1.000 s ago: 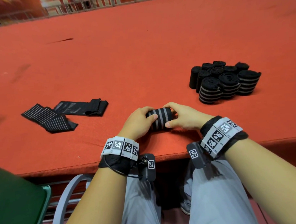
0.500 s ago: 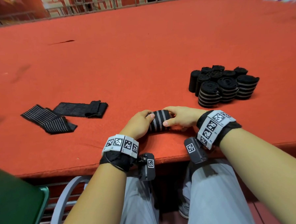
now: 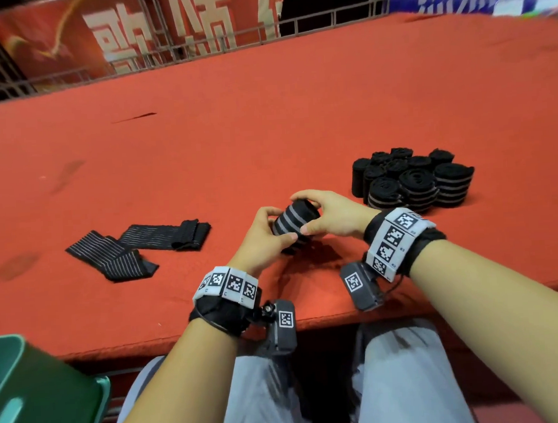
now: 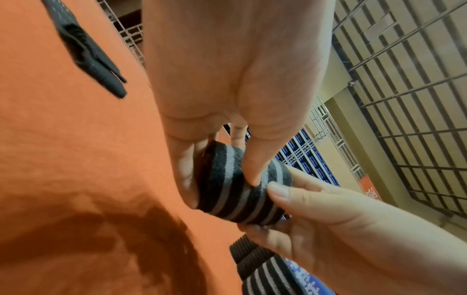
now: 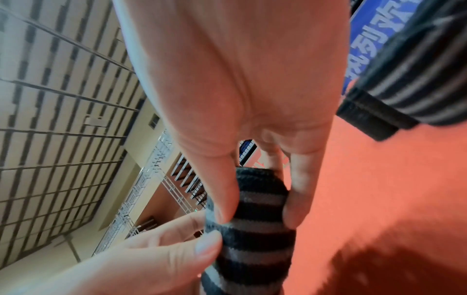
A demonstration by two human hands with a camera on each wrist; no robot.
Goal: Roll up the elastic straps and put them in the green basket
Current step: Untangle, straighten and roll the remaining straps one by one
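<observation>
Both hands hold one rolled black strap with grey stripes (image 3: 293,225) just above the red table, tilted on end. My left hand (image 3: 266,236) grips its lower end with thumb and fingers; the roll (image 4: 240,185) fills that grip in the left wrist view. My right hand (image 3: 328,217) pinches the upper end, thumb on the near side of the roll (image 5: 255,217). Two flat unrolled straps (image 3: 137,249) lie to the left on the table. A corner of the green basket (image 3: 38,395) shows at the lower left, below the table edge.
Several finished rolls (image 3: 411,180) stand bunched together to the right of my hands. The red table (image 3: 266,121) stretches far ahead to a metal railing (image 3: 198,47) with banners behind. My knees sit under the near table edge.
The roll lay flat on the table under both hands. Now it is lifted off the surface and tipped upright, with both hands still on it.
</observation>
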